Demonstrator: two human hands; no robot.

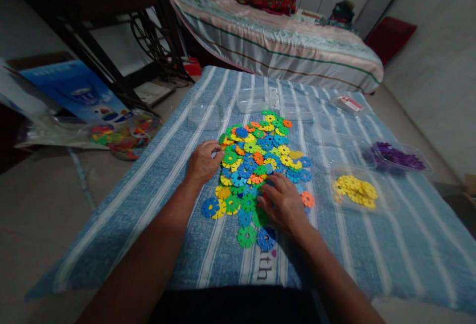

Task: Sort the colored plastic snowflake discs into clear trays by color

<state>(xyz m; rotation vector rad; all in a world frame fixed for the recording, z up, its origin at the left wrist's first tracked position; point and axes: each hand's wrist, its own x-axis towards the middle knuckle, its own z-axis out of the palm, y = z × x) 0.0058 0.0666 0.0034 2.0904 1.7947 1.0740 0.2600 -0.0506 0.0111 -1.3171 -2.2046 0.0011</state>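
A heap of snowflake building discs [243, 167] in blue, green, yellow and orange lies on the striped cloth. At its left edge rests my left hand [204, 161], thumb and fingers slightly apart, touching the outer discs. My right hand [285, 204] reaches over the near right part, fingers bent and apart with the tips down among the discs; no disc shows clearly in its grip. Single discs lie near my body, among them a green disc [246, 236] and a blue disc [266, 238]. An orange disc [307, 199] lies right of my right hand.
To the right stand a clear container of yellow discs [355, 191] and another of purple discs [399, 158]. Several clear plastic tubs [206, 110] line the far side, with a red-and-white box [349, 103]. Behind are a bed [275, 41] and a sewing-machine stand [152, 36].
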